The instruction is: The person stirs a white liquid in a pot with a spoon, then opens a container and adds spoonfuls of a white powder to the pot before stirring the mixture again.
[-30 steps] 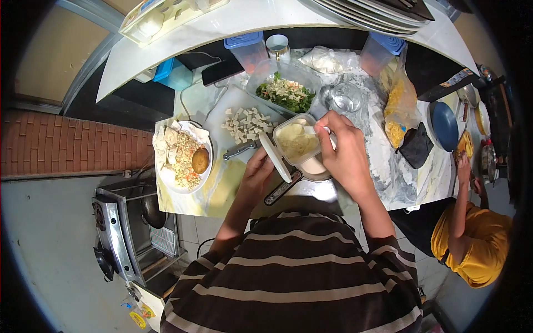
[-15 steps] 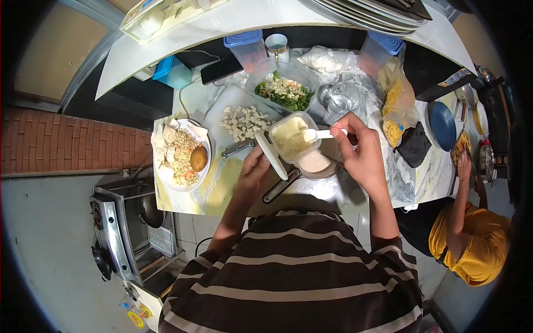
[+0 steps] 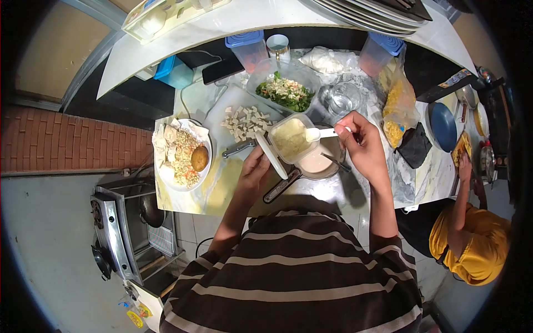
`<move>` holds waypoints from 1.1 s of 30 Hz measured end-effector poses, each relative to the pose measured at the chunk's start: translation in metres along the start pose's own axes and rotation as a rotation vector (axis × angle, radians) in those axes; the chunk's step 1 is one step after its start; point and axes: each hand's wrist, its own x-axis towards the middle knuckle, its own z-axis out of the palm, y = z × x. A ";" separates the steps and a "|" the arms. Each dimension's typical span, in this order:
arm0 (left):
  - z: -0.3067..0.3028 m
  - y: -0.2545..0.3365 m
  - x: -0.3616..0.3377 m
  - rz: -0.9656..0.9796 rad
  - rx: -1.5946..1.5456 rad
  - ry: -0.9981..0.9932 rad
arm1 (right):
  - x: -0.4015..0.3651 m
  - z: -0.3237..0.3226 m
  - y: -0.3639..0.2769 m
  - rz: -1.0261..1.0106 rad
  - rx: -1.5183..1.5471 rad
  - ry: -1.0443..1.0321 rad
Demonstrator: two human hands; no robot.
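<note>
My left hand (image 3: 254, 168) is closed on a small square plastic container (image 3: 284, 123) of pale powder, its fingers against the white lid (image 3: 273, 157) hanging open at the side. In my right hand (image 3: 361, 145), pinched fingers grip a white plastic spoon (image 3: 327, 133). The spoon's bowl, with pale powder in it, is at the container's right rim. Below the container, a saucepan (image 3: 281, 186) of creamy beige liquid (image 3: 314, 163) rests on the counter, partly hidden. A dark-handled utensil (image 3: 337, 162) leans in the saucepan.
A chopping board (image 3: 217, 112) holds cubed pieces (image 3: 244, 123) and a knife (image 3: 239, 149). A tub of chopped vegetables (image 3: 284, 91), a bowl of water (image 3: 344, 100), a plate of food (image 3: 184, 154) and a yellow-filled bag (image 3: 398, 105) surround them. A person in yellow (image 3: 472, 244) works at right.
My right hand and the spoon have shifted slightly right, toward the container's rim. The utensil in the saucepan shows more clearly. My left hand and the container stay nearly still.
</note>
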 end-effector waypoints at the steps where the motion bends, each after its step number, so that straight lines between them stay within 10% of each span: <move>1: -0.001 -0.001 0.000 -0.001 0.000 0.001 | 0.000 0.000 0.000 0.011 0.026 -0.007; 15: 0.007 0.001 -0.002 0.006 0.178 -0.004 | 0.001 0.015 -0.018 -0.311 -0.441 0.031; 27: -0.003 0.003 -0.003 -0.093 0.236 -0.074 | 0.006 0.016 -0.034 0.046 -0.365 -0.057; 33: 0.005 0.002 -0.001 0.226 0.529 -0.138 | -0.004 0.033 -0.023 -0.340 -0.481 0.002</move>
